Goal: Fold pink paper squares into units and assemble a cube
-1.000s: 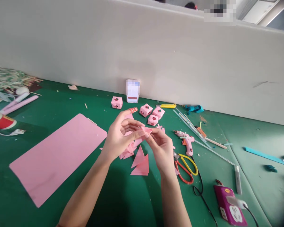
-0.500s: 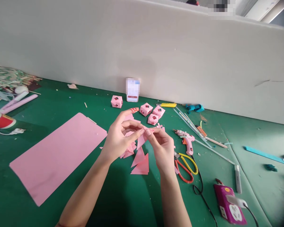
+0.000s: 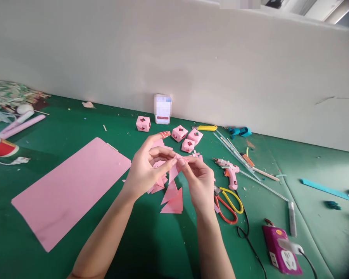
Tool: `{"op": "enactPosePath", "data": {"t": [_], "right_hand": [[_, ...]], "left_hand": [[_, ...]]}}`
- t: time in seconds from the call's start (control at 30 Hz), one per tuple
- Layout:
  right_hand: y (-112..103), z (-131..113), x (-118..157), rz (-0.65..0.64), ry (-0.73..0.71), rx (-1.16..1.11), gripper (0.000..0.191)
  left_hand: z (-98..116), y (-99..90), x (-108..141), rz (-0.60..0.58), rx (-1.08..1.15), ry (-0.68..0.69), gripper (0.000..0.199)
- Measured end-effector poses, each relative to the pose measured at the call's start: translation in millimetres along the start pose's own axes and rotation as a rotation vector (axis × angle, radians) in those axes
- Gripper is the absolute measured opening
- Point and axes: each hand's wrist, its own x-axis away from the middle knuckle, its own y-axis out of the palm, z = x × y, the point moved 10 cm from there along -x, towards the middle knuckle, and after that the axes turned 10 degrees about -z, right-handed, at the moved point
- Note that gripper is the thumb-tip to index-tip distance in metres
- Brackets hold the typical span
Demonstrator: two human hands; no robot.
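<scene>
My left hand (image 3: 145, 166) pinches a small folded pink paper piece (image 3: 173, 172) between thumb and fingers, a red wrap on one raised fingertip. On the piece's other side my right hand (image 3: 199, 180) grips it too, the thumbs almost touching. Beneath the hands lie several pink triangular pieces (image 3: 174, 203), partly hidden. Beyond them sit folded pink paper shapes with cut-out openings, one (image 3: 143, 124) apart at the left and three grouped, among them one at the front (image 3: 188, 145).
A large pink sheet (image 3: 72, 193) lies at the left. Scissors (image 3: 228, 205), a pink glue gun (image 3: 232, 174) with a black cord and a purple power strip (image 3: 282, 250) are at the right. A phone (image 3: 163, 109) leans on the wall, near a yellow cutter (image 3: 206, 128).
The view has shifted very slightly, so the table items sit a little higher. Both hands keep their hold on the pink piece with no clear movement.
</scene>
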Motion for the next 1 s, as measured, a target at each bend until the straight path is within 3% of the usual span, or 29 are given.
{"op": "enactPosePath", "data": {"t": [1.0], "right_hand": [[-1.3,-9.4,0.3,-0.011,-0.060,0.077,0.016]], "left_hand": [[-2.8,-5.2,0.2,0.030,0.042,0.001,0.062]]}}
